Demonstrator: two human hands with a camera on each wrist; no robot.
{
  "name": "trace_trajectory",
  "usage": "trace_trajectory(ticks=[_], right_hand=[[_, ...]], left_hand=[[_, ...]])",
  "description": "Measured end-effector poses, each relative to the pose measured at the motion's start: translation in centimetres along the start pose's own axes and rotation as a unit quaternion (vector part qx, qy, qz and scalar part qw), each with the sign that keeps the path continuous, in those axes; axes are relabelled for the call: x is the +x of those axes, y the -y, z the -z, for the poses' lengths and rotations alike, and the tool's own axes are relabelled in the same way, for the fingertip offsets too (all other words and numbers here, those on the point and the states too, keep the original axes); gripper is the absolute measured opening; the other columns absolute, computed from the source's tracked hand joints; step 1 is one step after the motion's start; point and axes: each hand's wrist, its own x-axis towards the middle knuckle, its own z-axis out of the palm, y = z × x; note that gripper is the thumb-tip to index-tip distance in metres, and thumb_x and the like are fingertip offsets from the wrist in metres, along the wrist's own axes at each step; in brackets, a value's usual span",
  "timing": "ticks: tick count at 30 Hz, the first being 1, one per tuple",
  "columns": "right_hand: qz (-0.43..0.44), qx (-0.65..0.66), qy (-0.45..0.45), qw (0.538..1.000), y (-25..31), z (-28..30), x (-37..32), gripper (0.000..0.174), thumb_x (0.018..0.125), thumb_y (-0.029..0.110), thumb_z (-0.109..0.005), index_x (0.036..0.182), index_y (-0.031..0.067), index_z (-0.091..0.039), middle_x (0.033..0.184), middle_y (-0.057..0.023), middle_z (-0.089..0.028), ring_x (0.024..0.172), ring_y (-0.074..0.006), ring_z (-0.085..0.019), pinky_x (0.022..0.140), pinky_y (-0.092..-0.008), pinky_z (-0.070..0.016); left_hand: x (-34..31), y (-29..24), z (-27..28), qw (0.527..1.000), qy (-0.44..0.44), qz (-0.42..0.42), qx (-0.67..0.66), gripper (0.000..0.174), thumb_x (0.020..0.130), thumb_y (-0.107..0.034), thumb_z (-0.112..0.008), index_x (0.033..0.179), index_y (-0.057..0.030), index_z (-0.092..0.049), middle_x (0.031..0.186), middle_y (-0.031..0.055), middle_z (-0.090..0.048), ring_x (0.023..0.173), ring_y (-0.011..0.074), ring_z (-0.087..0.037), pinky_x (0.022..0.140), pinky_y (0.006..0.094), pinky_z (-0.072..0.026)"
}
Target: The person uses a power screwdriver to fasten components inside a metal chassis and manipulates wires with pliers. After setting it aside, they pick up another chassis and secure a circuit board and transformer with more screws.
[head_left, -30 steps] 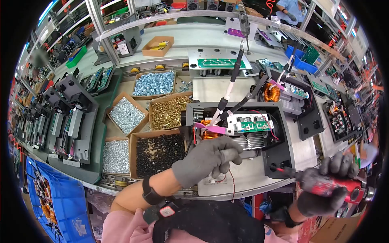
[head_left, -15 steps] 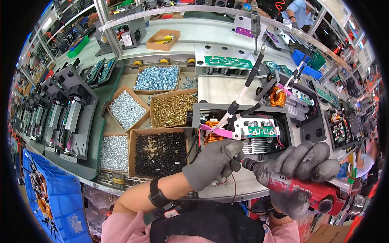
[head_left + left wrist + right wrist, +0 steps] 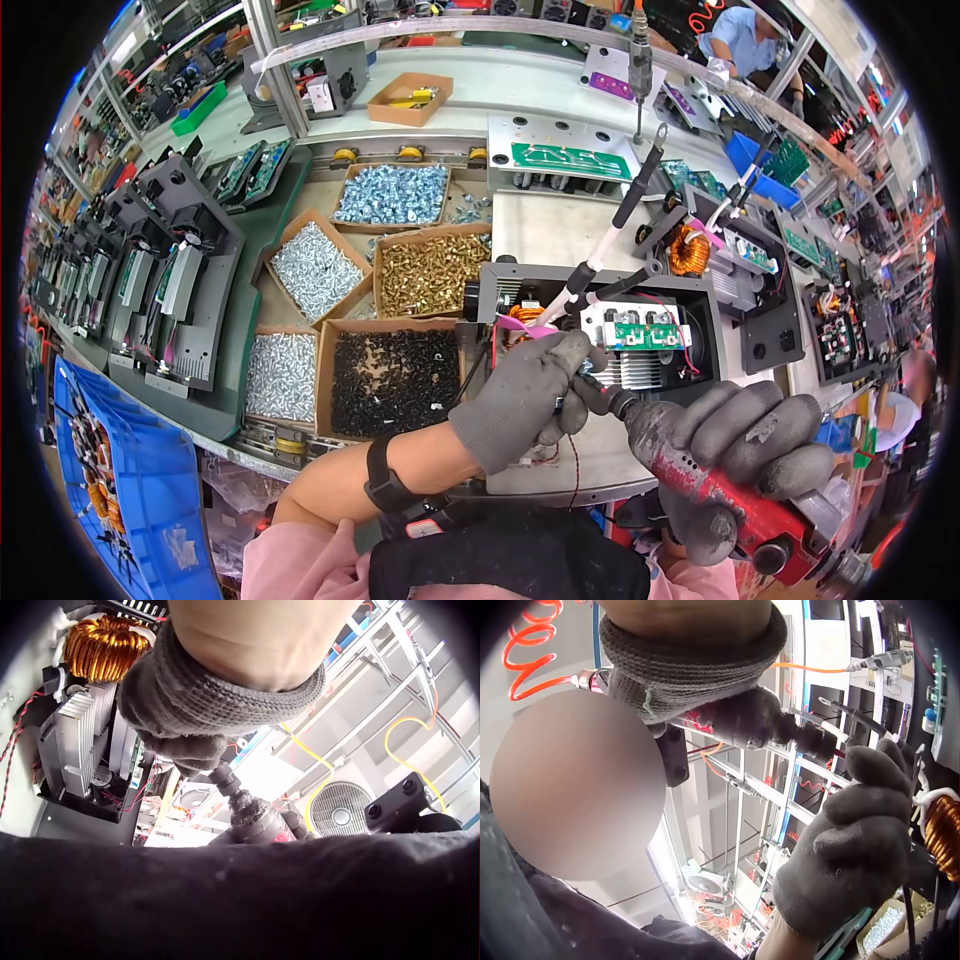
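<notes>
the right hand has a firm grip round a red power driver, tip angled toward the left hand, whose curled fingers pinch a small piece, too small to identify, beside that tip, near an open black case holding a copper coil on the table

Red power driver in right grip, slanted, nose toward small shiny piece in left grip
</notes>
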Motion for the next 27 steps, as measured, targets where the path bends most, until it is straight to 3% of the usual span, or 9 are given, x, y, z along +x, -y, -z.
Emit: trace_trajectory(ticks=[5,7,10,14,17,22,23,25,27], right_hand=[[-0.004,-0.02,0.022,1.0,0.4,0.2,-0.1,0.037,0.079,0.023,-0.074,0.092,0.0114,-0.042,0.089,-0.0041,-0.039,0.07,-0.0153,-0.048,0.054,-0.0278,-0.0466],[0.017,-0.016,-0.047,0.999,0.2,-0.8,-0.3,0.036,0.08,0.023,-0.074,0.092,0.0117,-0.042,0.089,-0.0039,-0.039,0.069,-0.0154,-0.048,0.054,-0.0279,-0.0464],[0.017,-0.042,-0.055,0.997,0.5,-1.1,-0.4,0.035,0.08,0.023,-0.073,0.09,0.012,-0.041,0.088,-0.0037,-0.039,0.069,-0.015,-0.047,0.054,-0.0278,-0.0458],[0.017,-0.019,0.01,1.0,0.5,-0.7,-0.6,0.036,0.081,0.023,-0.073,0.089,0.0117,-0.04,0.087,-0.0034,-0.038,0.068,-0.0149,-0.046,0.053,-0.0277,-0.0454],[0.038,-0.055,-0.054,0.996,0.5,-1.2,-0.4,0.035,0.081,0.022,-0.072,0.087,0.0114,-0.039,0.086,-0.0029,-0.036,0.066,-0.0147,-0.045,0.052,-0.0278,-0.0448],[-0.008,0.026,0.03,0.999,-0.2,0.9,1.1,0.041,0.083,0.026,-0.069,0.11,0.0068,-0.046,0.085,-0.0038,-0.034,0.071,-0.0151,-0.041,0.056,-0.0278,-0.0399],[-0.03,-0.027,-0.04,0.998,0.1,-0.1,0.9,0.044,0.083,0.027,-0.069,0.116,0.0086,-0.046,0.086,-0.0035,-0.033,0.071,-0.0156,-0.04,0.059,-0.0289,-0.0394],[-0.062,-0.03,-0.036,0.997,-0.4,0.7,1.2,0.046,0.082,0.025,-0.069,0.119,0.0094,-0.046,0.087,-0.0035,-0.035,0.072,-0.016,-0.04,0.06,-0.0288,-0.0388],[-0.117,-0.033,-0.044,0.992,-0.4,0.8,1.5,0.049,0.079,0.024,-0.072,0.119,0.01,-0.047,0.09,-0.0044,-0.039,0.074,-0.0163,-0.043,0.062,-0.0291,-0.0407]], left_hand=[[0.4,-0.1,-0.2,0.998,-0.049,0.027,0.013,0.045,0.097,-0.045,-0.041,0.099,-0.0031,-0.055,0.06,0.0032,-0.054,0.044,0.0063,-0.043,0.039,0.0204,-0.0313],[0.4,-0.1,-0.2,0.999,-0.045,0.026,0.008,0.046,0.097,-0.048,-0.042,0.098,-0.0033,-0.055,0.06,0.0029,-0.054,0.044,0.0061,-0.043,0.04,0.0198,-0.0317],[0.2,-0.8,-0.4,0.997,-0.048,0.053,-0.002,0.044,0.098,-0.045,-0.041,0.1,-0.0034,-0.056,0.063,0.0029,-0.055,0.046,0.0059,-0.044,0.041,0.0191,-0.0328],[1.0,0.6,-0.1,1.0,-0.025,-0.007,-0.018,0.039,0.1,-0.037,-0.038,0.106,-0.0033,-0.057,0.069,0.0022,-0.056,0.05,0.0041,-0.045,0.042,0.0182,-0.0328],[0.7,0.4,0.3,1.0,-0.007,-0.024,-0.002,0.037,0.101,-0.033,-0.036,0.108,-0.0028,-0.056,0.072,0.0013,-0.057,0.051,0.0031,-0.044,0.042,0.0177,-0.0328],[0.2,-0.4,0.6,1.0,-0.009,0.011,-0.003,0.036,0.101,-0.03,-0.034,0.112,-0.004,-0.056,0.073,0.0008,-0.058,0.052,0.0019,-0.043,0.043,0.0168,-0.0326],[0.3,-0.4,0.7,0.998,-0.002,-0.019,0.055,0.035,0.101,-0.031,-0.037,0.113,-0.0058,-0.057,0.073,0.0014,-0.059,0.054,0.0034,-0.046,0.045,0.0184,-0.0356],[1.1,0.7,1.1,0.992,0.007,-0.047,0.114,0.034,0.1,-0.032,-0.039,0.115,-0.0076,-0.058,0.074,0.0021,-0.061,0.056,0.0048,-0.049,0.047,0.0201,-0.0386],[3.0,3.2,1.9,0.871,-0.084,-0.331,0.353,0.03,0.095,-0.031,-0.051,0.116,-0.0115,-0.06,0.078,0.0062,-0.063,0.063,0.0134,-0.058,0.056,0.0278,-0.0465]])
